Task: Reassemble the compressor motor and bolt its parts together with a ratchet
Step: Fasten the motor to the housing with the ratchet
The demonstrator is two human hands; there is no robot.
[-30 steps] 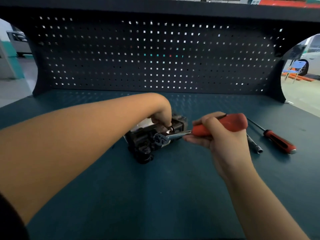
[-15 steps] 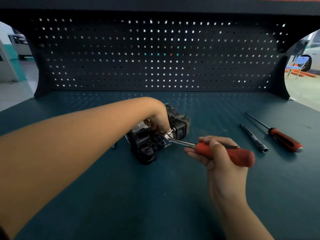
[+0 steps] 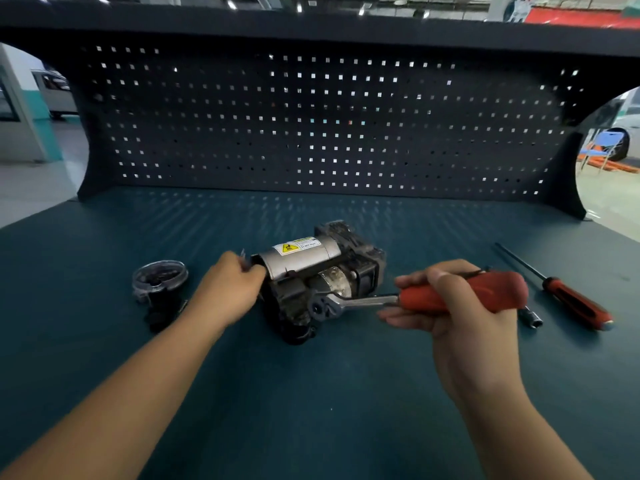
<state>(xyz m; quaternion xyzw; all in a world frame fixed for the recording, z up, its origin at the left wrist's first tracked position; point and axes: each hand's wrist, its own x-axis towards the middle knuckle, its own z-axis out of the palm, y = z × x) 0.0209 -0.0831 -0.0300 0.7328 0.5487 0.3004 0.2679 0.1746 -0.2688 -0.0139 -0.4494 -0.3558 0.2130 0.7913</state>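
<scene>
On the bench (image 3: 311, 410) the compressor motor (image 3: 311, 268) looks mostly assembled, left hand (image 3: 230, 289) gripping its end, right hand (image 3: 460, 327) clasping the ratchet (image 3: 367, 301) against its front (loose parts lie in a dish (image 3: 160, 278)), so bolting seems unfinished.

Shifted left hand (image 3: 228, 289) from the top to grip the left end of the compressor motor (image 3: 304, 259); swung the ratchet (image 3: 360, 301) up level in right hand (image 3: 460, 317).

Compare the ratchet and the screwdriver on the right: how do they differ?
The ratchet is gripped in the right hand, its head at the motor; the screwdriver lies untouched on the bench. The ratchet has a flat bright shank and round head; the screwdriver has a thin dark shaft. Both have red handles.
</scene>
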